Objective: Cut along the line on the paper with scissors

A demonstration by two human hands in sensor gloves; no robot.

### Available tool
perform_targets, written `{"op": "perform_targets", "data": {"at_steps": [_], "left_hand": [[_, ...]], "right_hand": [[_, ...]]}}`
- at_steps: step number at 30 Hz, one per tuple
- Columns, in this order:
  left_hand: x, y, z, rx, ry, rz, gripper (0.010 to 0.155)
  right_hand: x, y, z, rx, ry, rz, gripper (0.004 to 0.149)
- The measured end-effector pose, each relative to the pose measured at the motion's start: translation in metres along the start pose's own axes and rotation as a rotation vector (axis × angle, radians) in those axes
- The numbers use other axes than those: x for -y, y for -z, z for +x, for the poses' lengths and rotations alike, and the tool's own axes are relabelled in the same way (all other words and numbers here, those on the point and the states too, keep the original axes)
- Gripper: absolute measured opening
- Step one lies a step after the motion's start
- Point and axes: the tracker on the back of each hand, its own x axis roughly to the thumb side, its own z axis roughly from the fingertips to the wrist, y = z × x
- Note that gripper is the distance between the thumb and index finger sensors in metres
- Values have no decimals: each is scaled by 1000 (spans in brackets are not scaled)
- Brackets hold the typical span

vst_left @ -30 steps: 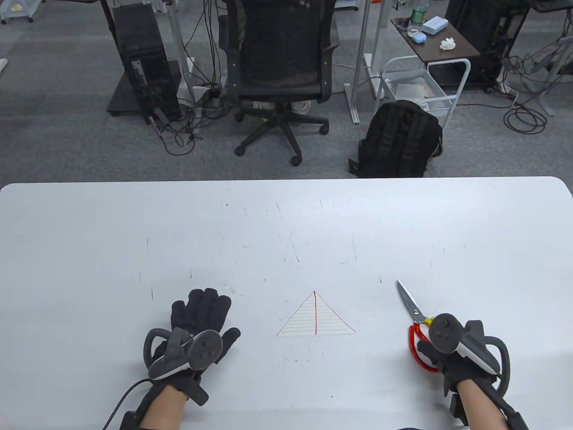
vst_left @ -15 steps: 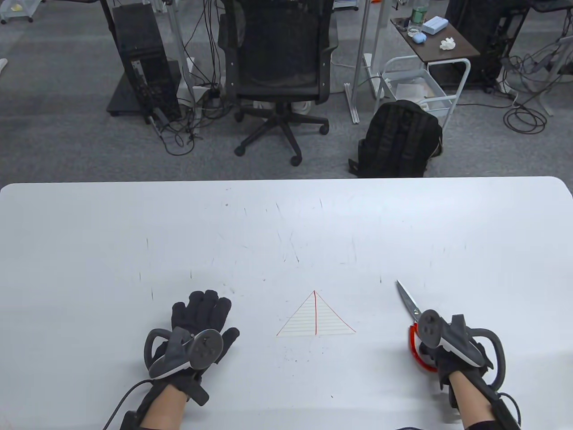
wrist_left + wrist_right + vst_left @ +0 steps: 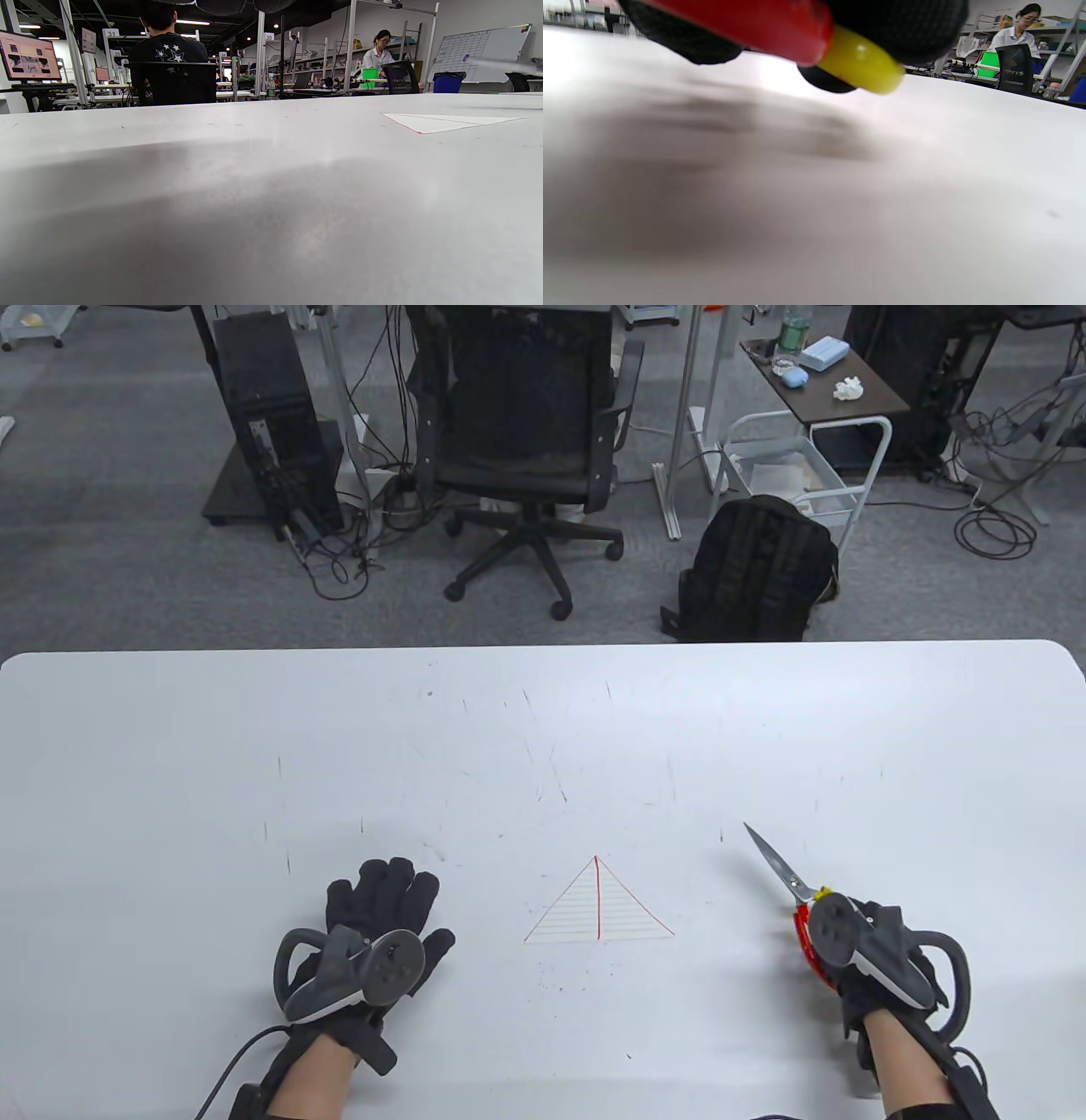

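Right hand [image 3: 857, 963] now grips scissors [image 3: 785, 878] — just lifted, blades together, tips swung toward 11 o'clock; left hand [image 3: 382, 912] flat, fingers apart; paper [image 3: 599, 909] uncut.

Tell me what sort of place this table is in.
Probably a shared lab or open office: an office chair and a computer tower with loose cables stand behind the table, and the left wrist view shows rows of desks with a monitor.
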Motion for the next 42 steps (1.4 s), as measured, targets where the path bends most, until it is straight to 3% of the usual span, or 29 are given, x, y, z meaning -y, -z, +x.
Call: {"op": "perform_targets", "data": {"at_steps": [8,13,19,24,25,27,33,35,38,42], "left_hand": [[3,4,13,2,22,-37,79],[3,20,35,8,28,-145,85],[-6,61,71,36,-17,-341,85],[10,94,102,67,-3,-425,89],[12,98,106,50,19,-429,89],[16,111,111,-123,50,-469,87],[23,129,116,-166,132,-489,86],[26,132,112,-232,30,-541,82],[24,135,104,-245,19,-475,69],[21,137,98,-235,18,-431,63]], "right_hand": [[22,-5,-3,82,304,-120,54],[31,-9,0,97,298,-206,51],[30,-8,-5,36,293,-212,54],[31,-8,-6,40,312,-213,58],[31,-8,-6,42,312,-215,58],[30,-8,-6,37,315,-214,57],[24,-6,-8,0,271,-180,57],[22,-5,-8,-9,281,-171,58],[19,-4,-8,-2,259,-147,58],[18,-3,-8,-1,268,-142,58]]}}
